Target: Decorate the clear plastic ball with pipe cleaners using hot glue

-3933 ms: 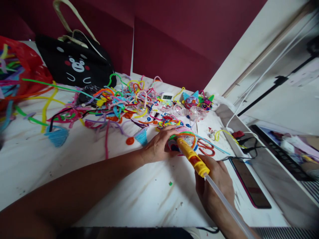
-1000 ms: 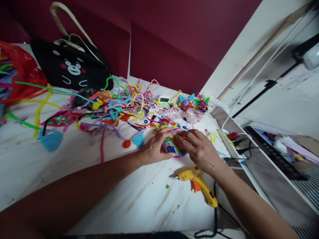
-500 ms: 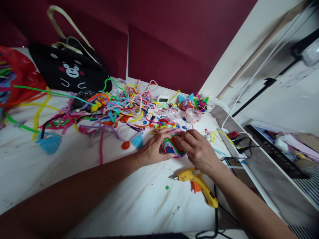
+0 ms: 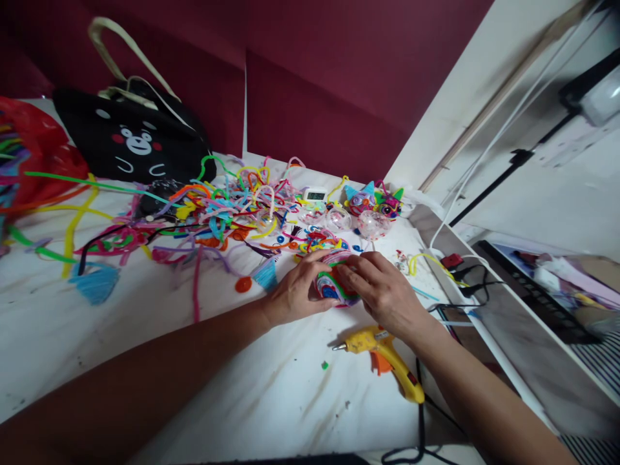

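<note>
A round craft ball (image 4: pixel 332 286) covered in coloured pipe-cleaner coils rests on the white table (image 4: pixel 271 394). My left hand (image 4: pixel 296 290) curls around its left side and holds it. My right hand (image 4: pixel 382 290) presses its fingers onto the ball's top right. A yellow glue gun (image 4: pixel 385 358) lies on the table just below my right wrist, nozzle pointing left, not touched by either hand.
A tangle of coloured pipe cleaners (image 4: pixel 213 206) spreads across the back. Behind it sit a black bear-face bag (image 4: pixel 130 139) and a red bag (image 4: pixel 33 155). Finished ornaments (image 4: pixel 371 203) and a small timer (image 4: pixel 316 194) stand at the back right. Cables (image 4: pixel 465 278) lie along the right edge.
Several seconds ago my right hand held the glue gun against the ball. The gun now lies on the table and my right hand presses on the ball. Little has moved in the last second.
</note>
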